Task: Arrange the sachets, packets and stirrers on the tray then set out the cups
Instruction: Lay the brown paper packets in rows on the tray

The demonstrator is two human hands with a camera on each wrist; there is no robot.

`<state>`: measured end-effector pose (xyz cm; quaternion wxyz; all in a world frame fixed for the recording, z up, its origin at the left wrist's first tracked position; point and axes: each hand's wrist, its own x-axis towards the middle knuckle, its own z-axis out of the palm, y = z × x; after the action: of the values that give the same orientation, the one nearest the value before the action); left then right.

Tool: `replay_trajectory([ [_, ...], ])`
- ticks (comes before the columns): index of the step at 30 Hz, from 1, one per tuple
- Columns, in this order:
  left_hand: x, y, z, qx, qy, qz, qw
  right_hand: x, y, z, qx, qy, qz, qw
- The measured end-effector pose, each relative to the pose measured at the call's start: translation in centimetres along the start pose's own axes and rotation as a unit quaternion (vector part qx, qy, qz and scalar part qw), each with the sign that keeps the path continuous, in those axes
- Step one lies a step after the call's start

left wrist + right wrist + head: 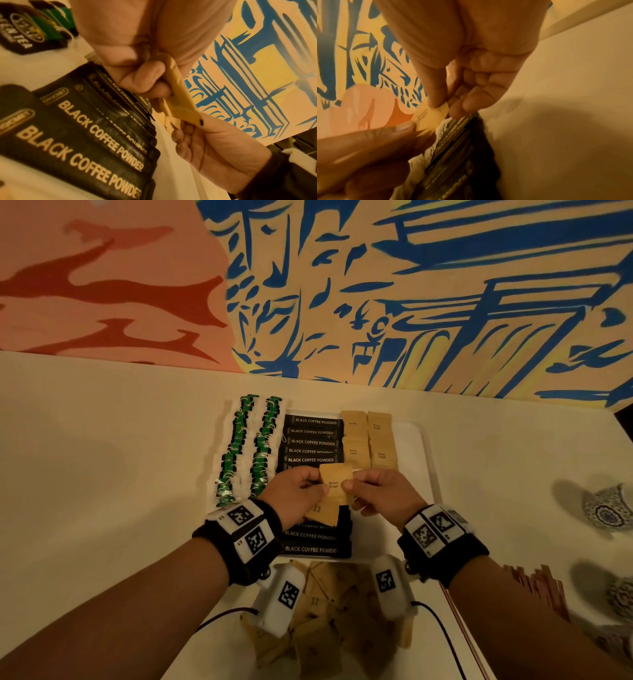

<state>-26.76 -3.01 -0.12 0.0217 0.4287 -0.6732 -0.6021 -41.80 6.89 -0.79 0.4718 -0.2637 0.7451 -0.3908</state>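
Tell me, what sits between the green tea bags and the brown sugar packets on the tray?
A column of black coffee powder sachets lies between the green tea bags and brown sugar packets, in the head view.

A cream table point(102, 460) runs back to the painted wall. A white tray point(423, 446) sits on it near the middle of the far edge. A loose heap of tan sugar sachets point(329, 611) lies at the near edge, just before the tray. Wooden stirrers point(537, 587) lie toward the right edge, with patterned cups point(608, 508) beyond them at that edge.
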Motion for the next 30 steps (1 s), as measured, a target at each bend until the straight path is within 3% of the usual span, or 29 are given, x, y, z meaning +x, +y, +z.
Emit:
replay_trajectory([
  [7, -0.3, -0.9, -0.8, -0.048, -0.007, -0.025, 0.999, 1.8, 1.5, -2.2, 0.043, 0.132, 0.046, 0.989],
  [13, 0.0, -1.3, -1.5, -0.094, -0.003, -0.030, 0.995, 3.8, 1.6, -2.3, 0.004, 0.140, 0.048, 0.989],
  [21, 0.1, -0.9, -1.5, -0.222, 0.032, -0.061, 0.973, 5.5, 2.6, -2.6, -0.131, 0.176, 0.043, 0.975],
  [30, -0.1, -0.5, -1.2, -0.226, 0.024, -0.061, 0.972, 5.1, 2.5, -2.7, -0.164, 0.186, 0.035, 0.968],
])
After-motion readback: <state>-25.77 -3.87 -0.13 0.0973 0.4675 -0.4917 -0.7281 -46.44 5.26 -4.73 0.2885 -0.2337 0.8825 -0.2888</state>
